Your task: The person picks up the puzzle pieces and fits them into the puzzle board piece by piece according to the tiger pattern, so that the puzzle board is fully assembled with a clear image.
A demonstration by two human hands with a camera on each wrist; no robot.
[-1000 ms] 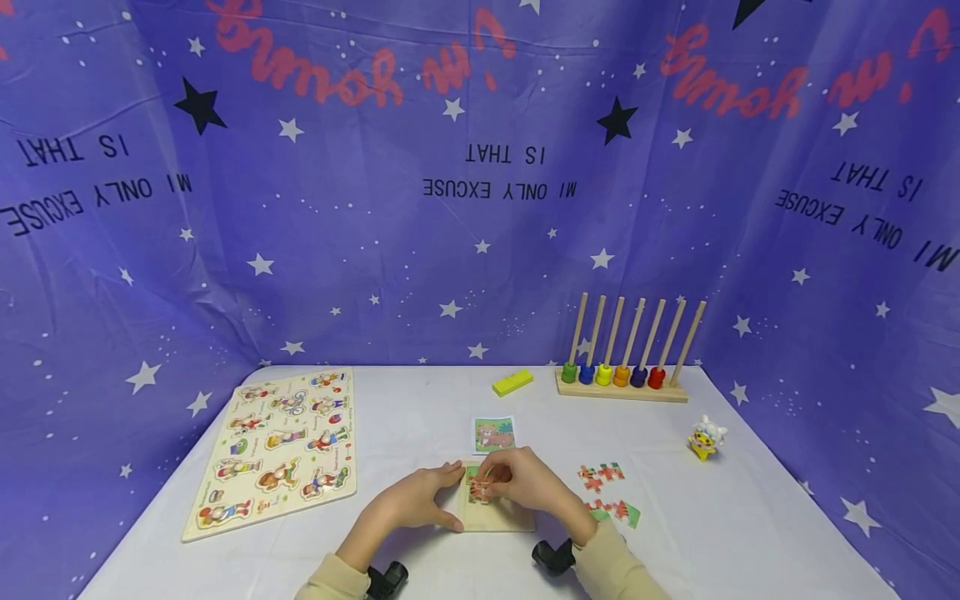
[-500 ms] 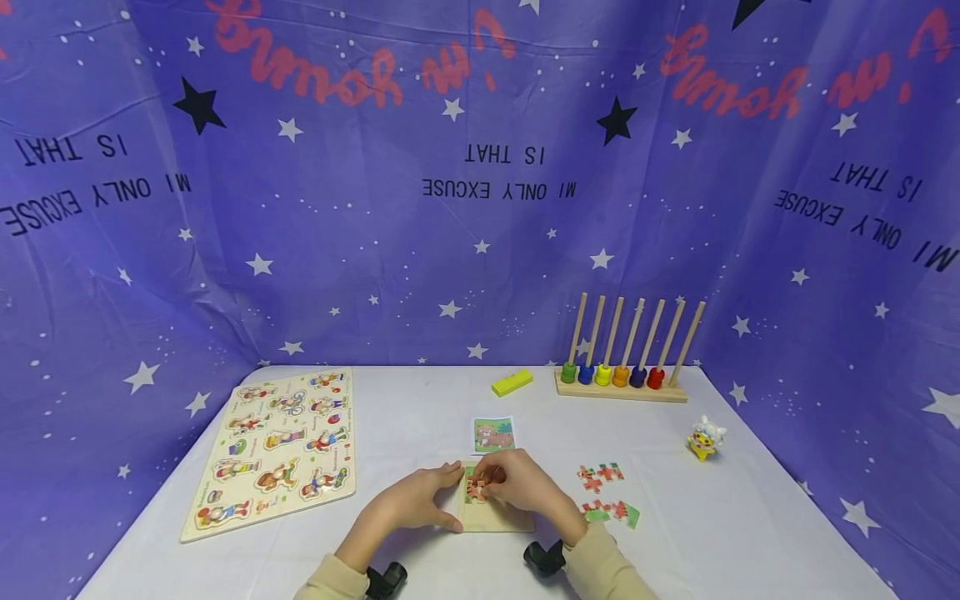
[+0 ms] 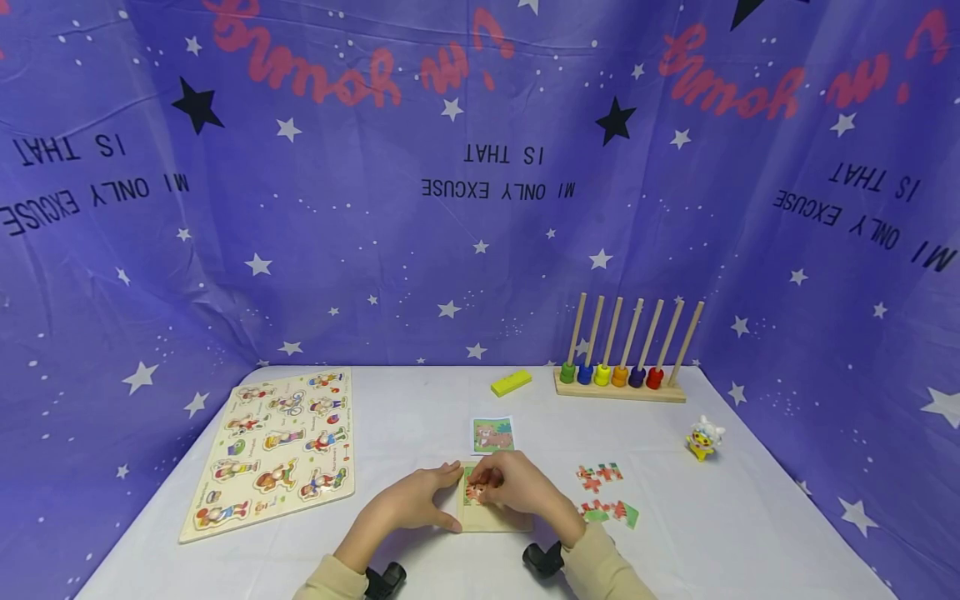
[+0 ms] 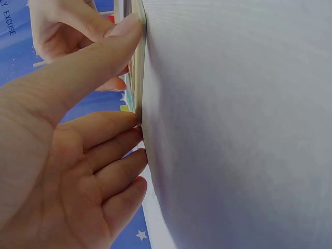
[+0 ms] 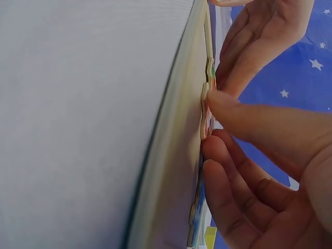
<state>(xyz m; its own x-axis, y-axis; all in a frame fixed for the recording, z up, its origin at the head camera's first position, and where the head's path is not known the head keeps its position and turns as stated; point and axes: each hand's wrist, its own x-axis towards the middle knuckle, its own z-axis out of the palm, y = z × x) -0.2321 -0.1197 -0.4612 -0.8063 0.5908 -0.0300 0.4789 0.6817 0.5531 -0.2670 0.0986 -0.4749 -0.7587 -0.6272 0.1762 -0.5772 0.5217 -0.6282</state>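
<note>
A small wooden puzzle tray (image 3: pixel 496 521) lies flat on the table. My left hand (image 3: pixel 417 497) holds it at its left side, thumb at the near corner and fingertips at the far one. In the left wrist view, that thumb (image 4: pixel 116 39) presses the tray's edge. My right hand (image 3: pixel 517 483) is over the tray, pinching a jigsaw piece (image 5: pixel 205 111) between thumb and fingers. This piece sits at the tray's surface beside other pieces, partly hidden by my fingers. Just beyond the tray lies a picture card (image 3: pixel 492 435) of a brown animal.
Several loose jigsaw pieces (image 3: pixel 609 510) lie right of the tray. A large picture board (image 3: pixel 273 454) is at the left. At the back are a yellow block (image 3: pixel 512 383) and a pegged bead stand (image 3: pixel 621 392). A small yellow-and-white figurine (image 3: pixel 703 439) stands far right.
My right hand has moved slightly left and down over the tray, bringing the jigsaw piece against the pieces at its left part. My left hand keeps its place on the tray.
</note>
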